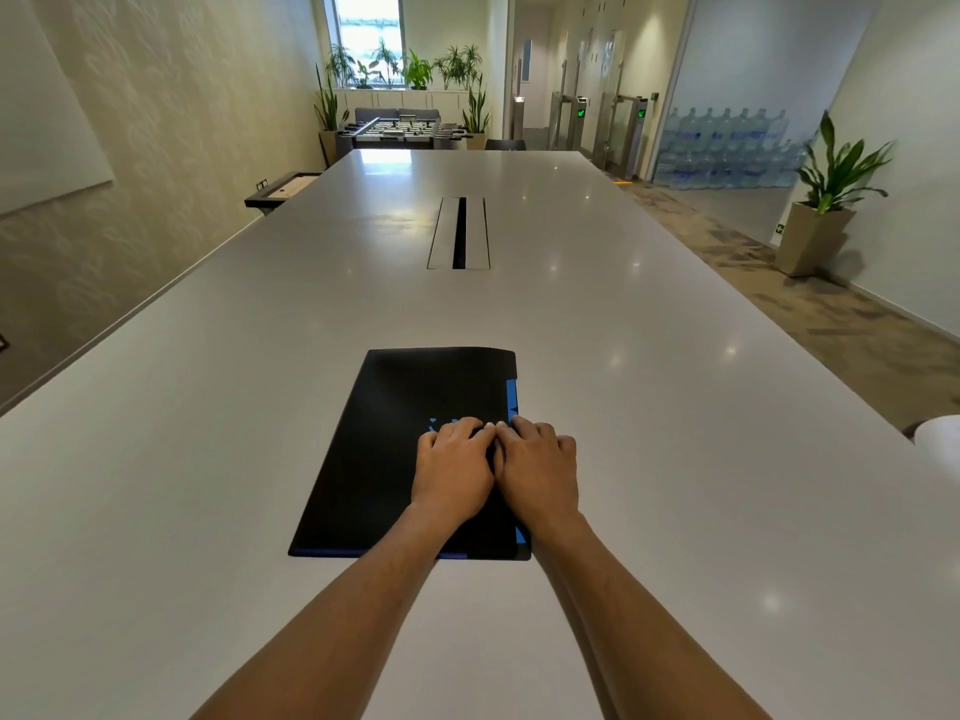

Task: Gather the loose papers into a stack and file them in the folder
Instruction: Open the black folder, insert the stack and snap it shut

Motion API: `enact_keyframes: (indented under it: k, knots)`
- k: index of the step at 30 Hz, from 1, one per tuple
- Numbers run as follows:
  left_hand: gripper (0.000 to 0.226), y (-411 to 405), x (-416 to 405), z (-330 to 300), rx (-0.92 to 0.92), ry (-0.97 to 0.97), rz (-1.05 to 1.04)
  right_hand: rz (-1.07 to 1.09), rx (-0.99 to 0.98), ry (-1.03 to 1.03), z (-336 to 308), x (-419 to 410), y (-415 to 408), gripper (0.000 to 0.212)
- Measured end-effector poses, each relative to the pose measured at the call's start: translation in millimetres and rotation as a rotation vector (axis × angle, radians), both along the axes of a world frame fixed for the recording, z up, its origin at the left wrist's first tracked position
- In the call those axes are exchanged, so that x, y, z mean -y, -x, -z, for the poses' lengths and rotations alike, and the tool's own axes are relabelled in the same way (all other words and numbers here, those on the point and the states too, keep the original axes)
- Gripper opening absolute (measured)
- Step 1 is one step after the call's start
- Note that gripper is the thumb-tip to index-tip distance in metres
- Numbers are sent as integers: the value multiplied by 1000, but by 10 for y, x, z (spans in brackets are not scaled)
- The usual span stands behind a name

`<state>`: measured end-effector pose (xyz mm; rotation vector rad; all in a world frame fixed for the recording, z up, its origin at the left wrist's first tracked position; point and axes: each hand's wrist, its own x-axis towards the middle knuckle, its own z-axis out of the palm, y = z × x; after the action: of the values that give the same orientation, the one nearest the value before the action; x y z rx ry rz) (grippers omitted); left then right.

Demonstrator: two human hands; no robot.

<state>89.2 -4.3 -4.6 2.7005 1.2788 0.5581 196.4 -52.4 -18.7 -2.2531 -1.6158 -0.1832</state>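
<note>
On smooth table (pixel 208 459), flat matte-black folder (pixel 395 459) under both hands.

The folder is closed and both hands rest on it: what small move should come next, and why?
Probably lift both hands off. The black folder lies shut and flat on the table, the left hand and right hand rest on its cover, and no loose papers show.

A long pale bench (pixel 260 407) with a cable slot (pixel 459 233) set into its middle. Beyond its far end, a table-football game (pixel 402 129) is flanked by potted plants (pixel 415 70) below a window (pixel 368 36). Stacked water bottles (pixel 727 148) are seen at right, near another potted plant (pixel 826 200).
</note>
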Motion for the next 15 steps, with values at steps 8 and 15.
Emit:
enact_keyframes:
  k: [8, 15]
  knots:
    - [39, 296, 113, -87, 57, 22, -208, 122, -119, -52, -129, 279, 76, 37]
    - [66, 727, -43, -148, 78, 282, -567, 203, -315, 77, -269, 478, 73, 42]
